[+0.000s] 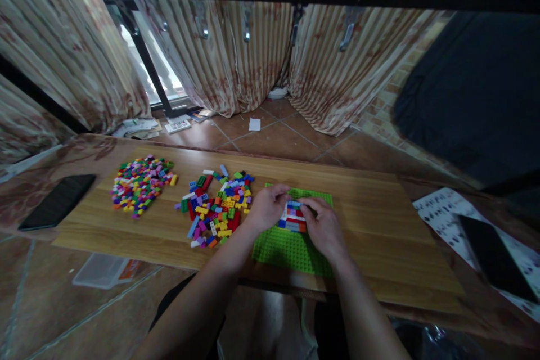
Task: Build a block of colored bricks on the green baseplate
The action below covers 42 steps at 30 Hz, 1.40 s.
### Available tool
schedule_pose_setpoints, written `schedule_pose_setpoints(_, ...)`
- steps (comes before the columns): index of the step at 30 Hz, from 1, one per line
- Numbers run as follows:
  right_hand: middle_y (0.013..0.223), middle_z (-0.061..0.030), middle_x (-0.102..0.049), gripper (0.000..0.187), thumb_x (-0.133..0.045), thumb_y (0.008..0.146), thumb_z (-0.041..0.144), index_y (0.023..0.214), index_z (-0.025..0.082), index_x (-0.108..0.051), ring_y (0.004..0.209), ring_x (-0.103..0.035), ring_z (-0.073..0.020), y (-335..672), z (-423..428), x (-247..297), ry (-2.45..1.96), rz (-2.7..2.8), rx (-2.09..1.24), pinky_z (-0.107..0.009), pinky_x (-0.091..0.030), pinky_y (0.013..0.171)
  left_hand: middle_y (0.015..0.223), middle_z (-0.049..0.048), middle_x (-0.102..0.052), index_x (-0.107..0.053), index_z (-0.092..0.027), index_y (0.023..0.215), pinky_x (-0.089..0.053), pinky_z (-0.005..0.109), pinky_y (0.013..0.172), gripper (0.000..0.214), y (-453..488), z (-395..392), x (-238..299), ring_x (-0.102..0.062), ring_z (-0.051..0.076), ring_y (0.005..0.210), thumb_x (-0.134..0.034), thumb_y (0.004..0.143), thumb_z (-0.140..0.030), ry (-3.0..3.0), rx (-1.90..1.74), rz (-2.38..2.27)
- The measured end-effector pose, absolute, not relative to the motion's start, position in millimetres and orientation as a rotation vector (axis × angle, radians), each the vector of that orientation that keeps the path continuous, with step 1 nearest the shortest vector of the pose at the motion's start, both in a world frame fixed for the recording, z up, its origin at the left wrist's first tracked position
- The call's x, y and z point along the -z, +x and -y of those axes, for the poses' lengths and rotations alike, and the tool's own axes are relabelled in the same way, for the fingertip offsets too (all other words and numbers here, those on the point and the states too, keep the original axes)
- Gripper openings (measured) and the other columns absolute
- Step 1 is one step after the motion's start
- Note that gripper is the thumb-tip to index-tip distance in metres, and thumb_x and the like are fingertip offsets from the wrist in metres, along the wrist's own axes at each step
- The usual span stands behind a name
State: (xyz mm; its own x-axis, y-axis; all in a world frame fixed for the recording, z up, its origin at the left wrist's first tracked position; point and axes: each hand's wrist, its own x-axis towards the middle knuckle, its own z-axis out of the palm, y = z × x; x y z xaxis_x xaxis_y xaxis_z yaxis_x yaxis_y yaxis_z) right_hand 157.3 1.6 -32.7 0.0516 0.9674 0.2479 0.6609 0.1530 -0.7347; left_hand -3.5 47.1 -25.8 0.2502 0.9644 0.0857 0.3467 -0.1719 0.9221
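A green studded baseplate [291, 256] lies before me with a small block of stacked toy bricks [292, 217] on it. White, red, blue, grey and orange bricks show in the stack, with light blue at its far edge. At the stack's left, my left hand [270, 206] is closed with its fingers curled; whatever they hold is hidden. My right hand [324, 225] is closed in a pinch at the stack's far right corner. Its thumb and forefinger meet beside the light blue brick, but what is between them is too small to make out.
Loose larger bricks [219, 202] lie left of the baseplate. Farther left is a pile of small bricks [141, 185]. The wooden board [379, 225] carries them all. A black tablet [59, 201] lies at left, a dark phone-like device [498, 256] on a printed sheet [442, 211] at right.
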Motion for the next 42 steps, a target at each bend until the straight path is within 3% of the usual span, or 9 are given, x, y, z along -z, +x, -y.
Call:
schedule_pose_setpoints(14,0.099,-0.009,-0.068,0.029,-0.047,0.09,0.034,0.098,0.022,-0.072,0.097,-0.061,-0.0247,156.2,-1.7,30.9,-1.58,1.691,-0.496,-0.045,-0.046,0.092,0.097,0.0077,-0.075,-0.072,-0.015,0.097,-0.056,0.029,0.085,0.022,4.2,-45.5,24.7,-0.071,0.017,0.091,-0.06,0.078,-0.011,1.606,-0.957,-1.299)
schedule_pose_setpoints(20,0.097,-0.0106,-0.07,0.035,-0.043,0.091,0.038,0.094,0.019,-0.072,0.095,-0.063,-0.0248,156.9,-2.2,27.9,-1.613,1.583,-0.516,-0.042,-0.047,0.09,0.094,0.0071,-0.075,-0.071,-0.015,0.099,-0.056,0.028,0.082,0.024,4.3,-44.8,20.8,-0.071,0.017,0.087,-0.06,0.078,-0.011,1.613,-0.967,-1.308)
schedule_pose_setpoints(32,0.086,-0.0094,-0.071,0.029,-0.051,0.082,0.038,0.078,0.019,-0.073,0.085,-0.064,-0.0244,153.6,-5.0,29.6,-1.638,1.448,-0.523,-0.039,-0.048,0.082,0.098,0.0082,-0.075,-0.071,-0.015,0.103,-0.056,0.029,0.083,0.027,6.3,-44.9,24.7,-0.071,0.018,0.088,-0.059,0.079,-0.01,1.664,-0.934,-1.36)
schedule_pose_setpoints(42,0.087,-0.0095,-0.071,0.031,-0.05,0.084,0.038,0.08,0.019,-0.074,0.085,-0.064,-0.0235,153.5,-3.8,30.5,-1.618,1.482,-0.52,-0.038,-0.048,0.081,0.091,0.0067,-0.076,-0.071,-0.015,0.097,-0.056,0.028,0.081,0.024,8.9,-43.8,20.6,-0.071,0.017,0.085,-0.06,0.078,-0.007,1.644,-0.933,-1.405)
